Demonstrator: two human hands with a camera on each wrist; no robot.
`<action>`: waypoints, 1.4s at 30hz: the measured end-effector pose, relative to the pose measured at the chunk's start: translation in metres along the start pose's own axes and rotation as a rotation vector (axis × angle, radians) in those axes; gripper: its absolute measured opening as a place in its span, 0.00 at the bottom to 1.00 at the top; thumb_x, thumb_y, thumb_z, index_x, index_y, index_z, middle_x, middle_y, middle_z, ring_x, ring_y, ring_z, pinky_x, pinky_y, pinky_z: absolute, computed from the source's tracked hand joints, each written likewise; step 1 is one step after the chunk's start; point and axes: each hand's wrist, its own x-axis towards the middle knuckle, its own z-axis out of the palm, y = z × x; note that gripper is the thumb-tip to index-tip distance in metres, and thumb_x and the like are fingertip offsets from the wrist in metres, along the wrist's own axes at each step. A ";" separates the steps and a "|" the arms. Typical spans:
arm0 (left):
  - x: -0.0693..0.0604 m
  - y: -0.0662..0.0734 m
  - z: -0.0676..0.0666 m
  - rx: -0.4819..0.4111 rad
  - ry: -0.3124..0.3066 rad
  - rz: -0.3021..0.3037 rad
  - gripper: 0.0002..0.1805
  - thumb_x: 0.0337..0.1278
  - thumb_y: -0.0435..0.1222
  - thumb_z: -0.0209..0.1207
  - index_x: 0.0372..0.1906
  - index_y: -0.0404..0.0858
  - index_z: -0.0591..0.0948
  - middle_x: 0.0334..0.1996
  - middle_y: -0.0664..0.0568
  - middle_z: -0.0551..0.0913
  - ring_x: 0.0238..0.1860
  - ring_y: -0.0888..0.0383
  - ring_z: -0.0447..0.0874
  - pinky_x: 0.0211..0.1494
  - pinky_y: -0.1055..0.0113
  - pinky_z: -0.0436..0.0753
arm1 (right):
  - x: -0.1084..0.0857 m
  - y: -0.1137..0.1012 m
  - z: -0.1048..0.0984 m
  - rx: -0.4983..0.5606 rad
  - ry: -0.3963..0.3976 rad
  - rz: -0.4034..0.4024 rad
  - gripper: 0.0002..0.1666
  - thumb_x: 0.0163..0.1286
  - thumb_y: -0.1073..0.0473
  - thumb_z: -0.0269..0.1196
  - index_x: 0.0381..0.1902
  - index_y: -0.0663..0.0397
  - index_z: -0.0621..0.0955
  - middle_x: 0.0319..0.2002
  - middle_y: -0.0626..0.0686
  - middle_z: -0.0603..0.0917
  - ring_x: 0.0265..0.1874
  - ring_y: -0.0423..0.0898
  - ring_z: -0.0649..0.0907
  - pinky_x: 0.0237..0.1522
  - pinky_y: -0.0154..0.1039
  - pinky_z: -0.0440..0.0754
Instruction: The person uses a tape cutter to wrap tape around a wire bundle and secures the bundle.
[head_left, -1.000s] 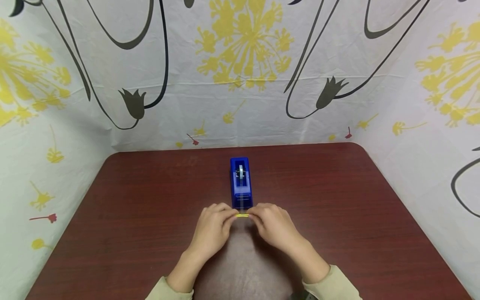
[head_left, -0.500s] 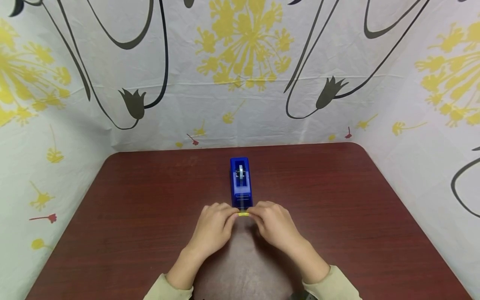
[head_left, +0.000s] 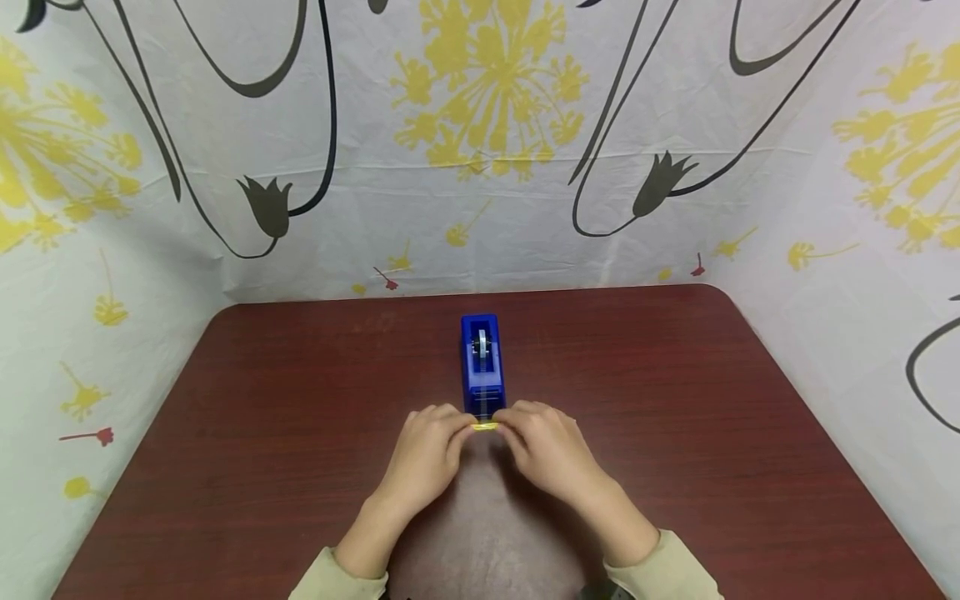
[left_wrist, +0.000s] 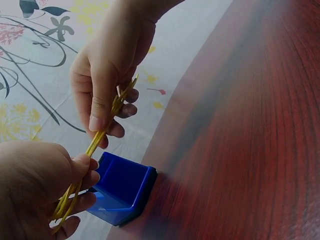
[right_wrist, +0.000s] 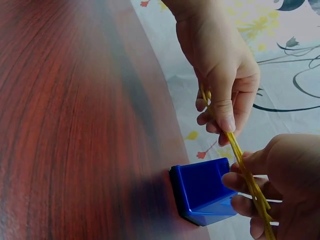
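A bundle of thin yellow rubber bands is stretched between both hands in front of the blue tape dispenser. My left hand pinches its left part between thumb and fingers. On the right, my right hand pinches the other part the same way. Both wrist views show the strands running taut between the thumbs, with looped ends hanging past the fingers. The dispenser holds a roll of clear tape, its front end close to the bundle. Whether tape touches the bands I cannot tell.
The dispenser stands on a dark red wood-grain table, its front towards the person. Behind and at both sides of the table hangs a white cloth printed with yellow and grey flowers.
Both hands have edged slightly forward with the yellow rubber bands, towards the front of the dispenser. Their pinching grips look the same, and the dispenser has stayed in place.
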 end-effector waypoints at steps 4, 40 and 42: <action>0.000 -0.001 0.000 -0.016 0.011 0.001 0.04 0.63 0.35 0.67 0.40 0.41 0.90 0.32 0.58 0.85 0.34 0.57 0.82 0.39 0.61 0.73 | 0.000 0.000 0.000 0.007 -0.013 0.000 0.03 0.65 0.64 0.70 0.37 0.53 0.88 0.29 0.44 0.84 0.28 0.41 0.83 0.31 0.42 0.82; 0.007 -0.005 0.000 -0.145 0.052 -0.039 0.04 0.58 0.34 0.71 0.38 0.42 0.91 0.31 0.59 0.85 0.35 0.61 0.83 0.41 0.59 0.79 | 0.002 0.003 0.004 0.033 0.027 0.035 0.04 0.64 0.63 0.72 0.38 0.52 0.89 0.31 0.44 0.85 0.27 0.38 0.81 0.30 0.38 0.81; 0.007 -0.006 0.002 -0.152 0.056 -0.035 0.04 0.58 0.33 0.71 0.38 0.41 0.91 0.32 0.59 0.86 0.36 0.61 0.83 0.41 0.59 0.80 | 0.002 0.003 0.004 0.032 0.008 0.043 0.02 0.67 0.62 0.70 0.37 0.52 0.89 0.31 0.44 0.85 0.27 0.39 0.81 0.30 0.39 0.81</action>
